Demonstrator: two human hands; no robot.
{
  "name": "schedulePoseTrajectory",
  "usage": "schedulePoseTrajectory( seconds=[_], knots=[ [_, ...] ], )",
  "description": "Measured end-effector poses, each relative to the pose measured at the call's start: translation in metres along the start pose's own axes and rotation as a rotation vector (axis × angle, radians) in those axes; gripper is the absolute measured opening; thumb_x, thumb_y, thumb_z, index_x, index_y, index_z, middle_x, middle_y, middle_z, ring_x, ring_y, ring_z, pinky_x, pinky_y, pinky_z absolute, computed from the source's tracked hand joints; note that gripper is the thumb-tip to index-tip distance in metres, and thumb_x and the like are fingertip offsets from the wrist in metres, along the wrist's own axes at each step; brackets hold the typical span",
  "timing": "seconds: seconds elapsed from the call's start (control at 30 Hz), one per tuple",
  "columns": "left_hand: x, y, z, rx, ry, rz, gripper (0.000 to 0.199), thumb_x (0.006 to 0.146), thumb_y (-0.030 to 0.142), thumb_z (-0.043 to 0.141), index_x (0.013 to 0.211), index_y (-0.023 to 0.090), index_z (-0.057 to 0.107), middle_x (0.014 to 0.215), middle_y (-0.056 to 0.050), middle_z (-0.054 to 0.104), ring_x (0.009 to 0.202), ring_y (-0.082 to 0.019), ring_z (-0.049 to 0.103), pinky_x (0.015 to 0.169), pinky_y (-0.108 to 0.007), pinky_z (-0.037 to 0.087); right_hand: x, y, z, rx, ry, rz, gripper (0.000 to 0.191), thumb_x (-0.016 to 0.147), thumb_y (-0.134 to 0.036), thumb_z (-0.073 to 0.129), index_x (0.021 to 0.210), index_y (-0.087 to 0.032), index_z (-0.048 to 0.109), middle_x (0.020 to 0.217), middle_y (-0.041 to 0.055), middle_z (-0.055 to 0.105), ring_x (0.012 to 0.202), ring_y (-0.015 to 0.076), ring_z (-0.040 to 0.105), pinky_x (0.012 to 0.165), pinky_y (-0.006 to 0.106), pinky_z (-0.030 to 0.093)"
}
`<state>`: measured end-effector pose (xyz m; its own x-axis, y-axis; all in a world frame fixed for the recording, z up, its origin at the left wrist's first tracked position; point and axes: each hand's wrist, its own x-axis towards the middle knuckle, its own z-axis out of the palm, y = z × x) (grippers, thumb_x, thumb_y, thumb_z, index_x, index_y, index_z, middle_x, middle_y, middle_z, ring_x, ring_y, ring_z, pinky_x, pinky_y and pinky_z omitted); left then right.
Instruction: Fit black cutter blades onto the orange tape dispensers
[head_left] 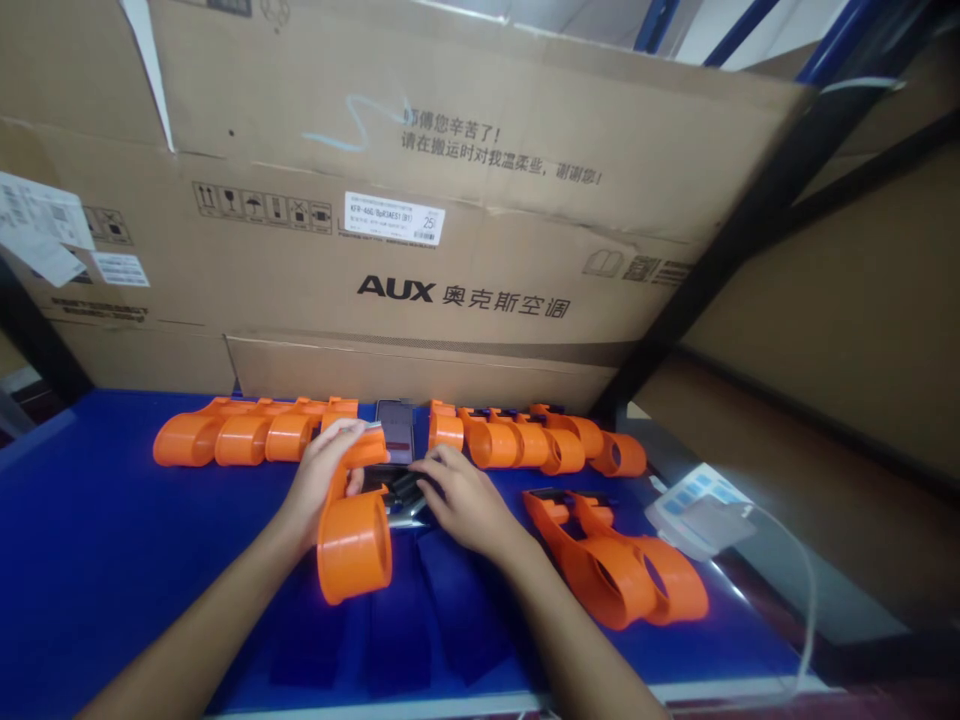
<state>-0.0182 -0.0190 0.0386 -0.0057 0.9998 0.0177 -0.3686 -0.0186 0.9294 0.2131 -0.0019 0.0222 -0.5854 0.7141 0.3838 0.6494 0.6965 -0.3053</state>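
My left hand [324,478] is closed around an orange plastic tape dispenser [354,548], its round ring hanging toward me. A silvery strip shows at the upper end of the dispenser, near my thumb. My right hand [461,498] is at the middle of the table, its fingers bent together over a small heap of black and shiny metal parts [405,492]. What is between those fingertips is too small to make out. Just behind the heap lies a dark flat tray or box [395,430].
Orange dispensers stand in a row at the back left [244,440] and back right [529,445]. Two more dispensers [611,575] lie at the right on the blue tabletop [97,530]. A white box with a cable [701,510] sits at the right edge. Behind rises a cardboard sheet [300,270].
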Motion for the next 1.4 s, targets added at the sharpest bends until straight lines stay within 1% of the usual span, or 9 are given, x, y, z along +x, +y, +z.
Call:
schedulePoseTrajectory(
  seconds=[0.13,0.27,0.37,0.5,0.67,0.93,1.1,1.23,1.4],
  knots=[
    [-0.004,-0.002,0.006,0.060,-0.034,0.024,0.033,0.085,0.051,0.070,0.095,0.020,0.061,0.057,0.004,0.059,0.035,-0.007,0.045,0.038,-0.019,0.033,0.000,-0.001,0.000,0.056,0.005,0.008,0.027,0.100,-0.020,0.054,0.124,-0.024,0.066,0.117,0.0091,0.063,0.106,0.0224,0.065,0.093,0.037,0.056],
    [-0.006,-0.008,0.009,0.176,-0.091,0.034,0.036,0.086,0.053,0.069,0.101,0.020,0.063,0.071,0.002,0.066,0.036,-0.007,0.047,0.036,-0.020,0.033,0.003,-0.007,-0.005,0.228,0.130,0.019,0.026,0.103,-0.023,0.051,0.124,-0.024,0.066,0.117,0.0096,0.064,0.109,0.0230,0.064,0.095,0.038,0.054],
    [-0.009,-0.013,0.011,0.238,-0.175,0.043,0.035,0.090,0.053,0.066,0.104,0.021,0.063,0.063,0.005,0.059,0.035,-0.008,0.045,0.036,-0.020,0.034,0.005,-0.013,-0.009,0.417,0.200,0.037,0.026,0.104,-0.029,0.051,0.125,-0.024,0.067,0.110,0.0084,0.067,0.099,0.0210,0.065,0.088,0.035,0.055],
    [-0.016,-0.020,0.014,0.272,-0.240,0.049,0.035,0.092,0.054,0.065,0.106,0.022,0.062,0.064,0.006,0.057,0.035,-0.007,0.044,0.035,-0.020,0.032,0.007,-0.020,-0.007,0.627,0.174,0.098,0.026,0.103,-0.037,0.055,0.120,-0.024,0.069,0.102,0.0063,0.068,0.091,0.0200,0.065,0.081,0.033,0.055],
    [-0.021,-0.025,0.017,0.288,-0.230,0.040,0.037,0.091,0.054,0.067,0.110,0.024,0.057,0.058,0.009,0.052,0.035,-0.008,0.043,0.036,-0.019,0.033,0.009,-0.028,0.005,0.855,0.231,0.211,0.026,0.097,-0.046,0.064,0.099,-0.021,0.071,0.091,0.0043,0.069,0.081,0.0189,0.065,0.074,0.031,0.055],
    [-0.019,-0.024,0.019,0.266,-0.217,0.043,0.037,0.089,0.053,0.070,0.107,0.024,0.055,0.053,0.010,0.050,0.035,-0.007,0.041,0.038,-0.018,0.028,0.009,-0.031,0.004,0.833,0.330,0.244,0.026,0.094,-0.045,0.068,0.089,-0.020,0.069,0.087,0.0042,0.067,0.077,0.0178,0.062,0.069,0.029,0.052],
    [-0.021,-0.016,0.024,0.209,-0.248,0.064,0.040,0.087,0.050,0.072,0.110,0.019,0.061,0.053,0.007,0.053,0.041,-0.009,0.045,0.044,-0.021,0.034,0.009,-0.028,0.000,0.823,0.395,0.274,0.025,0.093,-0.045,0.068,0.092,-0.020,0.069,0.089,0.0045,0.068,0.079,0.0183,0.062,0.072,0.029,0.053],
    [-0.024,-0.010,0.027,0.194,-0.186,0.092,0.047,0.085,0.048,0.074,0.119,0.018,0.063,0.054,0.006,0.055,0.045,-0.010,0.046,0.048,-0.023,0.036,0.010,-0.031,-0.004,0.827,0.438,0.283,0.026,0.092,-0.046,0.069,0.092,-0.020,0.069,0.088,0.0050,0.069,0.080,0.0191,0.063,0.072,0.030,0.053],
    [-0.017,-0.006,0.018,0.189,-0.094,0.117,0.050,0.083,0.049,0.075,0.122,0.019,0.066,0.049,0.006,0.052,0.043,-0.011,0.043,0.047,-0.023,0.033,0.008,-0.028,-0.008,0.859,0.483,0.344,0.029,0.092,-0.049,0.069,0.091,-0.020,0.068,0.070,0.0006,0.060,0.060,0.0149,0.054,0.054,0.026,0.047]
  ],
)
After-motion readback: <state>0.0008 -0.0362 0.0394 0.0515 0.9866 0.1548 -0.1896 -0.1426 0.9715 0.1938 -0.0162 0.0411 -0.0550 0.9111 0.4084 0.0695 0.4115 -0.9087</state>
